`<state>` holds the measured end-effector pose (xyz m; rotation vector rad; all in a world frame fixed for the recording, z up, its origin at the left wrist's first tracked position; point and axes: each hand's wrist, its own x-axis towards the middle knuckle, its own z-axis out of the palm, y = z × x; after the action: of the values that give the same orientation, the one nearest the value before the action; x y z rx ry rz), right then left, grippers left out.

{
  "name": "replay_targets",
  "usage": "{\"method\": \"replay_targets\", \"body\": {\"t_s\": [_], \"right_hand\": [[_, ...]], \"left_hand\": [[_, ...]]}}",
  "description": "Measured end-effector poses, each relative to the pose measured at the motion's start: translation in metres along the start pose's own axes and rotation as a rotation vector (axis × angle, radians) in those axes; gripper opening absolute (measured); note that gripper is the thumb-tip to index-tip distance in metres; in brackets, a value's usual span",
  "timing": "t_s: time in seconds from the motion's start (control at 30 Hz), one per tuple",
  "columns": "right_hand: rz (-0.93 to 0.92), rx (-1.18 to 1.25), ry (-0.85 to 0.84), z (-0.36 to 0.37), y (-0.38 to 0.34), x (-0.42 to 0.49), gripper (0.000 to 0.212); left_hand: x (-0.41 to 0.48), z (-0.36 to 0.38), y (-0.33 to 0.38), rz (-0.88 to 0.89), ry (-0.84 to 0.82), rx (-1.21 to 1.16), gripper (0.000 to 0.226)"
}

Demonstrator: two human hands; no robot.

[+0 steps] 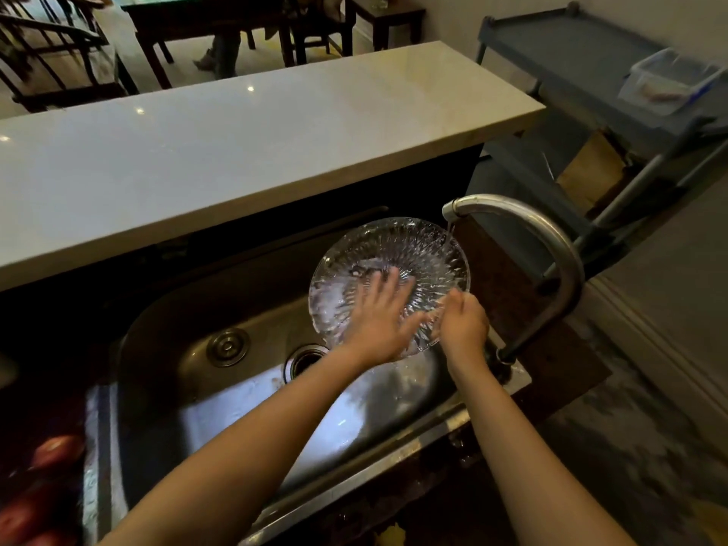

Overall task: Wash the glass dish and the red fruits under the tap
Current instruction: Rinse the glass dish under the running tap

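Both hands are on the dish (394, 246). It's held over the right end of the sink (169, 321), tipped up so the inside faces the camera, and it sits right under the spout of the tap (551, 238). A thin stream of water (449, 230) comes down and lands near the dish's upper right rim.

The left hand (378, 317) is flat against the inside of the dish. Its fingers are straight and spread, pressing on the ribbed glass around the middle, so it's not gripping anything. The right hand (463, 325) does the holding. It's curled round the rim at the lower right, with the thumb up on the edge. The two hands are just beside each other, nearly touching.

The fruits (59, 451) are way off in the bottom left corner. They lie on the dark worktop (35, 407) left of the sink, well apart from the dish. It's dim and blurry over there. I count about three reddish round shapes and can't tell what kind they are.

The sink is steel and its floor looks wet and shiny. The drain (305, 358) is open just left of the left wrist, and a round metal cap (227, 346) sits next to it, further left.

A long pale counter (236, 151) runs behind the sink. A grey cart (583, 45) stands to the right with a clear plastic box (669, 78) on its top shelf. Past the counter are a dark wooden table (205, 13) and some chairs (47, 53).
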<state>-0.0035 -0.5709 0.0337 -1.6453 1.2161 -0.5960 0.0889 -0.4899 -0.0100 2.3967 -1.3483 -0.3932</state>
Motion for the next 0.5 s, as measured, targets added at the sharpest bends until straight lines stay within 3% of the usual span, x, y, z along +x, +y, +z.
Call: {"method": "replay_targets", "body": {"t_s": [0.1, 0.17, 0.33, 0.5], "right_hand": [[0.044, -0.042, -0.023, -0.001, 0.003, 0.002, 0.034], [0.085, 0.002, -0.025, -0.004, 0.007, 0.003, 0.035], [0.107, 0.021, 0.045, -0.014, 0.011, 0.007, 0.034], [0.023, 0.013, 0.055, -0.012, 0.011, 0.006, 0.038]], "left_hand": [[0.021, 0.002, 0.019, 0.192, -0.021, -0.02, 0.056], [0.035, -0.001, 0.014, 0.229, -0.021, 0.03, 0.055], [0.046, -0.016, -0.037, -0.004, -0.026, 0.018, 0.056], [0.01, -0.008, -0.04, -0.079, -0.053, -0.049, 0.059]]}}
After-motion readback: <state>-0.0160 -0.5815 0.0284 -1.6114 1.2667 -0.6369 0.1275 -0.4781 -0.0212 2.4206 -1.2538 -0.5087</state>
